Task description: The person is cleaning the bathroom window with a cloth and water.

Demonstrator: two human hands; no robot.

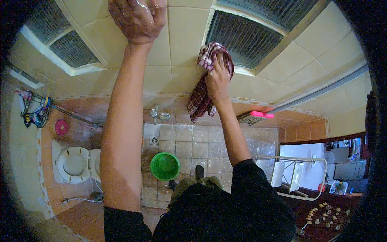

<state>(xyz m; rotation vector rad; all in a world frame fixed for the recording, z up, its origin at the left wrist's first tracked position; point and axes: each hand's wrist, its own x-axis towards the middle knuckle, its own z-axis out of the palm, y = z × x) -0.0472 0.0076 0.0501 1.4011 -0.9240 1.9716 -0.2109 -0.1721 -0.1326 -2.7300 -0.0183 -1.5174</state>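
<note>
My right hand (218,78) grips a maroon-and-white checked cloth (198,97). Part of it is bunched under my fingers at the lower left corner of a ribbed glass window panel (244,40), and the rest hangs down along the wall. My left arm is raised high, and my left hand (139,18) is curled before the cream tiles at the upper edge of the view. White suds and wet spots show on its knuckles. The picture's edge cuts off part of its fingers, so anything inside them is hidden.
A green basin (165,166) stands on the tiled floor near my feet, below a wall tap (159,115). At left is a white toilet (72,164). A long-handled pink brush (260,115) leans at right, near a white folding ladder (300,177) by the doorway.
</note>
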